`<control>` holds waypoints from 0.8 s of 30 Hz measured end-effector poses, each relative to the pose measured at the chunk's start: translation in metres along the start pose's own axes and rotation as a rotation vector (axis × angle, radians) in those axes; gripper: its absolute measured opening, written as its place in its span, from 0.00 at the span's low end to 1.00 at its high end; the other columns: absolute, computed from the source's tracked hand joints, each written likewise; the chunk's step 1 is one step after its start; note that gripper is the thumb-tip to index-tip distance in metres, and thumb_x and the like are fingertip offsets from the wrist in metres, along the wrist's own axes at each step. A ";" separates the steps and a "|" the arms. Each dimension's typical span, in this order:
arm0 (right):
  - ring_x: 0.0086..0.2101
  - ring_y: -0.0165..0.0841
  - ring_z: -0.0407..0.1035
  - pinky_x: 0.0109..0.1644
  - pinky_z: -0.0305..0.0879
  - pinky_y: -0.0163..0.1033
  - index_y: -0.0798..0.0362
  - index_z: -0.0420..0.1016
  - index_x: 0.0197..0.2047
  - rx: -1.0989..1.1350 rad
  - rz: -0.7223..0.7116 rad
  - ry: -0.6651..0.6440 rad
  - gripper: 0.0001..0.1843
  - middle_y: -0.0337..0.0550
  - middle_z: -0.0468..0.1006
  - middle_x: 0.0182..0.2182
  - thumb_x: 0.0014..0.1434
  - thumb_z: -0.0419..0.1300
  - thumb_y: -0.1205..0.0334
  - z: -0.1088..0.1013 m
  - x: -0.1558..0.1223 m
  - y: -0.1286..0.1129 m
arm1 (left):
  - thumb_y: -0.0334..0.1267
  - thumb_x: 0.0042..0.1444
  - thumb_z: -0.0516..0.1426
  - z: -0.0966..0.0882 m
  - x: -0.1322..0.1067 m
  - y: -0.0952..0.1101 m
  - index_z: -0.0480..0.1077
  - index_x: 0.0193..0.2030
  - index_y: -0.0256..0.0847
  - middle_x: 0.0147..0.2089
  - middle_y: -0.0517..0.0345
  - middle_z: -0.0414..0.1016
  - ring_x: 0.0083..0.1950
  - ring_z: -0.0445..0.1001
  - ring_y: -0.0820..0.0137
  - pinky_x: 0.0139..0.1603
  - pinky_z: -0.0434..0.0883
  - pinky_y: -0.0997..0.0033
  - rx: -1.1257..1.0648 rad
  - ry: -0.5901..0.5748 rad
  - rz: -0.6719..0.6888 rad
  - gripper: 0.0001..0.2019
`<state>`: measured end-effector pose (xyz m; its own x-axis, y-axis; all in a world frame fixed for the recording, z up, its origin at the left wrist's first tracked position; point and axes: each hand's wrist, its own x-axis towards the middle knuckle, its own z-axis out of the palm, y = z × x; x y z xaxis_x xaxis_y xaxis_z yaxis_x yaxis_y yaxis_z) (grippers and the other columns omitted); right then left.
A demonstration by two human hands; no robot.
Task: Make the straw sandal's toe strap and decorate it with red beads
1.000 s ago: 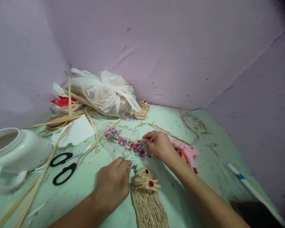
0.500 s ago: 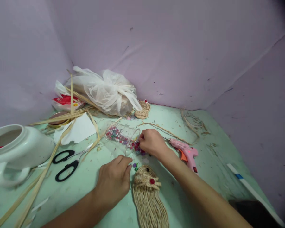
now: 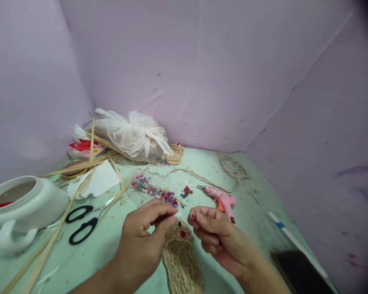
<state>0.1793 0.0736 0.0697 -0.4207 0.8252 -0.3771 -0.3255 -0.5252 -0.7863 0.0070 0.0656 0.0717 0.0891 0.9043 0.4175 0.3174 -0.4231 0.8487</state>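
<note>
My right hand (image 3: 221,237) is closed in a pinch on a small red bead (image 3: 194,216), raised above the table. Facing it, my left hand (image 3: 149,232) pinches thumb and forefinger together; whatever lies between them is too small to make out. Below both hands is a braided straw piece (image 3: 184,261) with a long corded body, a red bead (image 3: 183,234) and a dark spot near its top. Beyond the hands, a clear plastic cup (image 3: 159,178) lies on its side, with mixed beads (image 3: 168,198) spilling from its mouth. A smaller bead cluster (image 3: 187,191) sits to its right.
A pink glue gun (image 3: 222,198) lies right of the beads. Black-handled scissors (image 3: 87,228), straw strips (image 3: 52,232) and a white pot (image 3: 43,202) occupy the left. A tied plastic bag (image 3: 131,136) rests at the back wall. At lower right are a dark phone (image 3: 297,269) and a white strip (image 3: 294,241).
My right hand has drawn back from the cup's mouth with a red bead, turning its fingers up. My left hand has moved slightly right, over the straw piece. The view has shifted.
</note>
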 end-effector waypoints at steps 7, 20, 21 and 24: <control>0.14 0.15 0.39 0.15 0.31 0.27 0.58 0.68 0.24 0.098 0.020 -0.067 0.16 0.27 0.55 0.16 0.45 0.68 0.56 0.012 -0.001 0.010 | 0.25 0.50 0.56 0.008 -0.002 0.005 0.75 0.29 0.39 0.27 0.58 0.74 0.29 0.72 0.73 0.31 0.69 0.77 -0.109 -0.066 0.032 0.08; 0.15 0.20 0.51 0.17 0.47 0.28 0.56 0.74 0.25 -0.320 -0.272 0.267 0.13 0.32 0.64 0.15 0.44 0.66 0.54 0.016 0.003 0.011 | 0.39 0.46 0.61 0.000 0.004 0.004 0.71 0.26 0.37 0.15 0.65 0.62 0.18 0.56 0.79 0.19 0.54 0.80 -0.628 -0.200 -0.682 0.07; 0.16 0.21 0.54 0.19 0.51 0.29 0.54 0.75 0.27 -0.372 -0.350 0.305 0.10 0.33 0.66 0.17 0.45 0.66 0.57 0.016 0.003 0.011 | 0.40 0.46 0.61 0.001 0.004 0.004 0.70 0.27 0.37 0.15 0.66 0.61 0.17 0.55 0.80 0.18 0.52 0.80 -0.713 -0.207 -0.749 0.09; 0.19 0.23 0.58 0.22 0.55 0.30 0.51 0.78 0.30 -0.524 -0.570 0.291 0.04 0.35 0.69 0.21 0.47 0.64 0.64 0.016 0.001 0.013 | 0.41 0.44 0.63 0.001 0.003 0.002 0.68 0.26 0.36 0.16 0.66 0.61 0.17 0.52 0.82 0.17 0.48 0.81 -0.824 -0.247 -0.835 0.11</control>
<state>0.1607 0.0646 0.0669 -0.0508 0.9943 0.0939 0.0450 0.0962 -0.9943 0.0092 0.0671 0.0741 0.3508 0.8652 -0.3583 -0.3284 0.4720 0.8182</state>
